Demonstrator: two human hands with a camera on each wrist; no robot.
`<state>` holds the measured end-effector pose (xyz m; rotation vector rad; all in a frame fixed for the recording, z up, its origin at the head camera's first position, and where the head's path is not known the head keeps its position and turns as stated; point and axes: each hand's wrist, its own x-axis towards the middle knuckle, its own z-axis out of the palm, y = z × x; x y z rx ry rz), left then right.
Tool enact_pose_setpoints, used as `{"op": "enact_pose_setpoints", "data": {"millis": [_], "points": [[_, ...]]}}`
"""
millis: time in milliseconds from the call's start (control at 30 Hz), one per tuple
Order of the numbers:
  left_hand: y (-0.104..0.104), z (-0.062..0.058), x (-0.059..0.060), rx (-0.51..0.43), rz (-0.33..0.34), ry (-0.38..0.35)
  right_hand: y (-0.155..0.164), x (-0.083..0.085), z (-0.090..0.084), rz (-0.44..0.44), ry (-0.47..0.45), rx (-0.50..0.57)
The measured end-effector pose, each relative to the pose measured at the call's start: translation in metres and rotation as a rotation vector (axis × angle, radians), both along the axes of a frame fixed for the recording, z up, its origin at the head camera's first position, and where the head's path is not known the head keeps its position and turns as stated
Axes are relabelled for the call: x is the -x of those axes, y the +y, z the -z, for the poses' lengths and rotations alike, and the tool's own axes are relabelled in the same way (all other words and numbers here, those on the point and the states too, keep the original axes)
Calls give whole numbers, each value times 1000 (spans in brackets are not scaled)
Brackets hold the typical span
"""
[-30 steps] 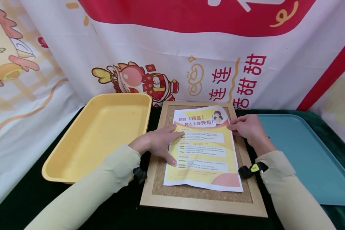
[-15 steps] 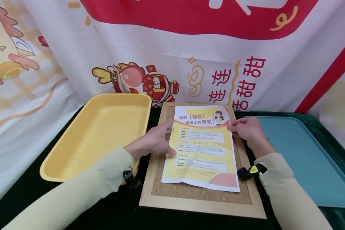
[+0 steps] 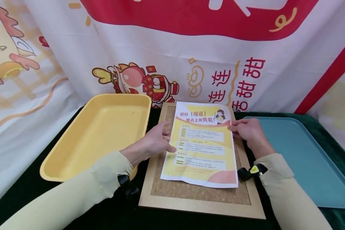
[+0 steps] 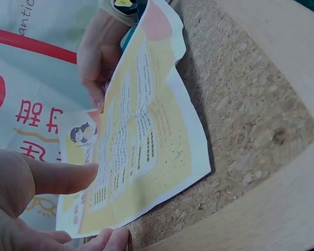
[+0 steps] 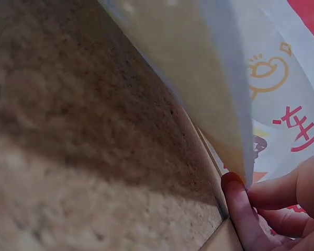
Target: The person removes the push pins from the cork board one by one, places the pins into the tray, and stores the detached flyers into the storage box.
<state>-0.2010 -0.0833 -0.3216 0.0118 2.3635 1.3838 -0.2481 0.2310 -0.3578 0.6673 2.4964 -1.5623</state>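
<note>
A creased yellow-and-white flyer [image 3: 202,143] lies over the cork board [image 3: 201,195] in its light wood frame, lifted off the cork along part of its edges. My right hand [image 3: 248,129] pinches the flyer's upper right edge between thumb and fingers. In the right wrist view the fingertips [image 5: 235,191] hold that edge, and the sheet bows up from the cork. My left hand [image 3: 153,140] is at the flyer's left edge, thumb apart from the fingers. Seen from the left wrist, the thumb [image 4: 73,178] extends over the printed side while other fingers are low by the edge.
A deep yellow tray [image 3: 95,140] stands left of the board, partly behind my left forearm. To the right lies a flat blue tray [image 3: 304,159]. Dark green cloth [image 3: 109,214] covers the table, and a printed white and red curtain [image 3: 166,44] hangs behind.
My left hand has drawn back from the printed face to the left edge. The flyer has risen and shifted slightly up and left, while my right hand keeps its pinch.
</note>
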Motion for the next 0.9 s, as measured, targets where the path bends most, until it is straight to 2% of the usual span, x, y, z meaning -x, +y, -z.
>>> {"op": "enact_pose_setpoints", "data": {"millis": [100, 233, 300, 500, 667, 800, 900], "points": [[-3, -1, 0, 9, 10, 4, 0, 1, 1, 2, -2, 24], [-8, -3, 1, 48, 57, 23, 1, 2, 1, 1, 2, 33], [-10, -4, 1, 48, 78, 13, 2, 2, 1, 4, 4, 31], [-10, -3, 2, 60, 88, -20, 3, 1, 1, 37, -22, 52], [-10, -5, 3, 69, 63, 19, 4, 0, 1, 78, -25, 98], [-15, -8, 5, 19, 7, 9, 2, 1, -1, 87, -11, 127], [-18, -12, 8, -21, -7, 4, 3, 0, -4, 84, 3, 161]]}}
